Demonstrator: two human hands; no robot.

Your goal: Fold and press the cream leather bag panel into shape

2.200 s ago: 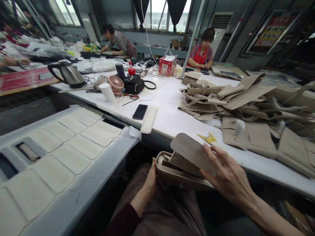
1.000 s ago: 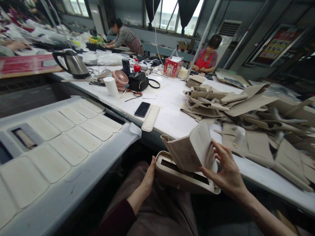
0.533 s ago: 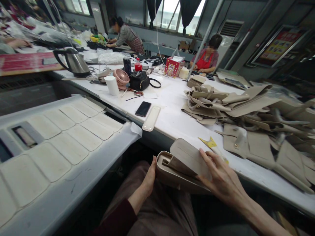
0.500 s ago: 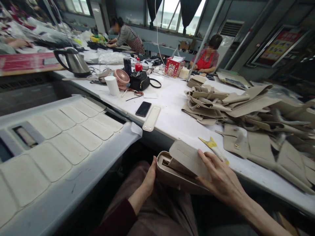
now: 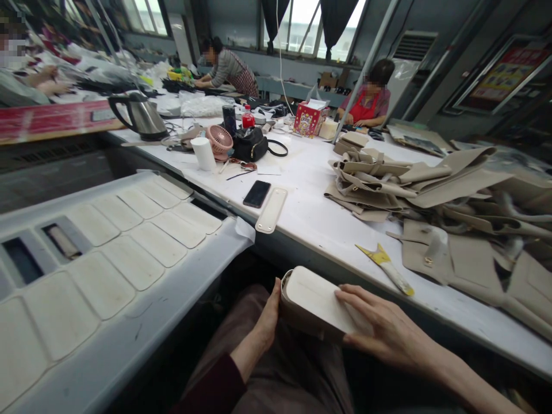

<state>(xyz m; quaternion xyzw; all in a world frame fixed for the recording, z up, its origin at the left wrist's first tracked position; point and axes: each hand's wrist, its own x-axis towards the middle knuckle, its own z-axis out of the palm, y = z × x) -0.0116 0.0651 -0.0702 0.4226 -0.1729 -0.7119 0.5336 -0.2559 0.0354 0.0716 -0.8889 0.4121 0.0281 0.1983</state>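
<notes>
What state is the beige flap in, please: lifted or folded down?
Folded down: the beige flap lies flat under the right hand.

Left hand [image 5: 268,315]: fingers hidden behind the beige case [image 5: 317,299].
Beige case: far right end covered by the right hand [image 5: 379,332].
Panel pile [image 5: 452,190]: cut off by right edge.

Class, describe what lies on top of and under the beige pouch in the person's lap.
On top, the right hand lies flat on the closed flap of the pouch; the left hand braces its end. Under it are brown trousers. The flap hides the inside.
</notes>
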